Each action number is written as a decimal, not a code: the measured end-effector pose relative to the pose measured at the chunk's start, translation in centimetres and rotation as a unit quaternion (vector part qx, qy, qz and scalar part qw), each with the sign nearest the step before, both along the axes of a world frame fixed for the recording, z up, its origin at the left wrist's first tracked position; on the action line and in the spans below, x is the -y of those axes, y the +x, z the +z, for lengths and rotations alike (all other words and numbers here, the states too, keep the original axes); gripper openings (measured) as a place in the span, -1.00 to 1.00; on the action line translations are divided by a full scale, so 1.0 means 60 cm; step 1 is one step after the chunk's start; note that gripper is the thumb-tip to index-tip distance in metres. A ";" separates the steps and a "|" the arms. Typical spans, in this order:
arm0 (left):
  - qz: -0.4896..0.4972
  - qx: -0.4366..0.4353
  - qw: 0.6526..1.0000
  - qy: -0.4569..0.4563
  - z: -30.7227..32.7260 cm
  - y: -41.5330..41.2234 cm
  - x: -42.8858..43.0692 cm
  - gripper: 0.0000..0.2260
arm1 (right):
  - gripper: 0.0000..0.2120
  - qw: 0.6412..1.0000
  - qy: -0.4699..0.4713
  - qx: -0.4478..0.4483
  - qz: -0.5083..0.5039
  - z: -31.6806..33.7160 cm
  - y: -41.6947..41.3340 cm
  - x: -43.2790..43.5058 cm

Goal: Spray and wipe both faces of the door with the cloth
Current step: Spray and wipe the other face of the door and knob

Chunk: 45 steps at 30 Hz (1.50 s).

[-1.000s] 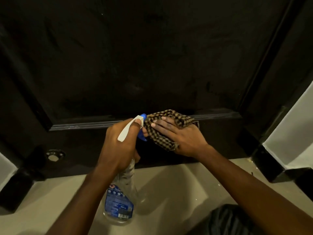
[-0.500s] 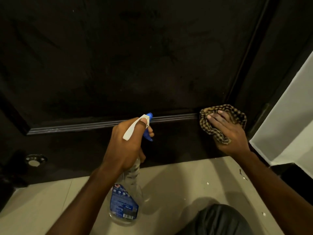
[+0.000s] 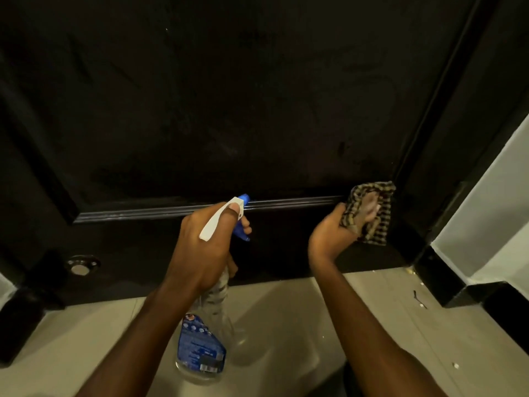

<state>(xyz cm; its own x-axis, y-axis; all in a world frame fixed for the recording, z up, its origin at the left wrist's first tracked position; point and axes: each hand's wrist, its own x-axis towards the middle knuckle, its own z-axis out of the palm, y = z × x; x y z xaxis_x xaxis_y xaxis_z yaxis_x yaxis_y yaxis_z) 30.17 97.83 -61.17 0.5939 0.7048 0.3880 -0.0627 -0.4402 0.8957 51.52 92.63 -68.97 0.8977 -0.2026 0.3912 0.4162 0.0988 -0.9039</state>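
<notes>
Wiping looks underway low on the one dark door point(image 3: 257, 110) filling the upper frame. Right hand point(image 3: 340, 227), centre right, grips one checked cloth point(image 3: 375, 222) against its lower right corner. Left hand point(image 3: 206, 242), centre, clasps one spray bottle point(image 3: 206, 348), nozzle doorward. Next probably calls for spraying an unwiped patch.

A pale, smooth floor point(image 3: 386, 325) fills the lower part of the frame, meeting the dark door's bottom edge. Small white crumbs point(image 3: 455, 365) and a thin dark scrap point(image 3: 418, 298) lie scattered on it at lower right.
</notes>
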 end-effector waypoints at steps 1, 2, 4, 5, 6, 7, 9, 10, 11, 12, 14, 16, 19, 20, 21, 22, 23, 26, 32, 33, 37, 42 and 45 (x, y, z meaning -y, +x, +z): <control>0.004 0.000 1.000 0.002 0.002 -0.004 -0.003 -0.62 | -0.42 0.997 -0.066 0.029 -0.001 -0.009 -0.012 -0.001; 0.007 -0.003 1.000 0.003 0.004 -0.010 -0.007 -0.63 | -0.42 0.989 -0.136 0.058 0.008 -0.025 -0.021 0.000; 0.014 -0.012 1.000 0.002 0.008 -0.023 -0.014 -0.63 | -0.38 0.953 -0.268 0.131 0.056 -0.056 -0.038 0.013; 0.021 -0.016 1.000 0.005 0.009 -0.029 -0.017 -0.64 | -0.36 0.927 -0.317 0.181 0.086 -0.069 -0.042 0.021; 0.027 -0.017 0.999 0.011 0.010 -0.035 -0.019 -0.64 | -0.36 0.902 -0.350 0.229 0.109 -0.077 -0.040 0.030; 0.032 -0.021 0.999 0.020 0.010 -0.041 -0.019 -0.64 | -0.36 0.885 -0.366 0.261 0.121 -0.080 -0.035 0.038; 0.038 -0.042 0.998 0.035 0.008 -0.051 -0.020 -0.64 | -0.39 0.884 -0.360 0.276 0.116 -0.078 -0.025 0.043; 0.039 -0.057 0.997 0.036 0.006 -0.057 -0.023 -0.65 | -0.41 0.896 -0.342 0.262 0.109 -0.075 -0.028 0.040; 0.041 -0.070 0.996 0.036 0.003 -0.063 -0.028 -0.66 | -0.42 0.910 -0.320 0.244 0.103 -0.074 -0.035 0.032; 0.046 -0.078 0.995 0.038 0.000 -0.070 -0.032 -0.66 | -0.43 0.919 -0.303 0.233 0.099 -0.073 -0.046 0.023; 0.065 -0.084 0.993 0.053 -0.007 -0.089 -0.044 -0.66 | -0.45 0.907 -0.305 0.268 0.116 -0.071 -0.075 0.002; 0.087 -0.088 0.991 0.056 -0.013 -0.111 -0.054 -0.66 | -0.44 0.844 -0.350 0.369 0.170 -0.065 -0.105 -0.018; 0.108 -0.106 0.988 0.032 -0.020 -0.144 -0.071 -0.65 | -0.41 0.802 -0.388 0.409 0.198 -0.052 -0.141 -0.051; 0.114 -0.112 0.987 0.024 -0.021 -0.154 -0.077 -0.64 | -0.42 0.806 -0.389 0.398 0.199 -0.048 -0.149 -0.056; 0.120 -0.118 0.986 0.021 -0.022 -0.162 -0.083 -0.64 | -0.42 0.805 -0.394 0.398 0.196 -0.045 -0.150 -0.055; 0.125 -0.121 0.985 0.021 -0.022 -0.169 -0.088 -0.64 | -0.42 0.796 -0.405 0.408 0.189 -0.043 -0.145 -0.048; 0.126 -0.121 0.984 0.025 -0.023 -0.174 -0.091 -0.64 | -0.43 0.788 -0.416 0.416 0.181 -0.044 -0.132 -0.037; 0.122 -0.113 0.985 0.034 -0.025 -0.186 -0.102 -0.63 | -0.45 0.804 -0.407 0.409 0.146 -0.048 -0.086 0.000; 0.120 -0.094 0.988 0.030 -0.024 -0.194 -0.116 -0.61 | -0.39 0.808 -0.416 0.398 0.127 -0.056 -0.086 -0.002; 0.118 -0.095 0.988 0.029 -0.023 -0.196 -0.116 -0.61 | -0.38 0.803 -0.421 0.400 0.134 -0.056 -0.093 -0.007; 0.125 -0.065 0.990 0.006 -0.015 -0.217 -0.121 -0.60 | -0.33 0.742 -0.466 0.437 0.203 -0.032 -0.147 -0.051; 0.159 0.014 0.986 -0.041 0.007 -0.268 -0.131 -0.62 | -0.20 0.657 -0.529 0.473 0.257 0.001 -0.251 -0.149; 0.180 0.019 0.983 -0.038 0.021 -0.296 -0.144 -0.53 | -0.17 0.626 -0.540 0.483 0.289 0.015 -0.305 -0.194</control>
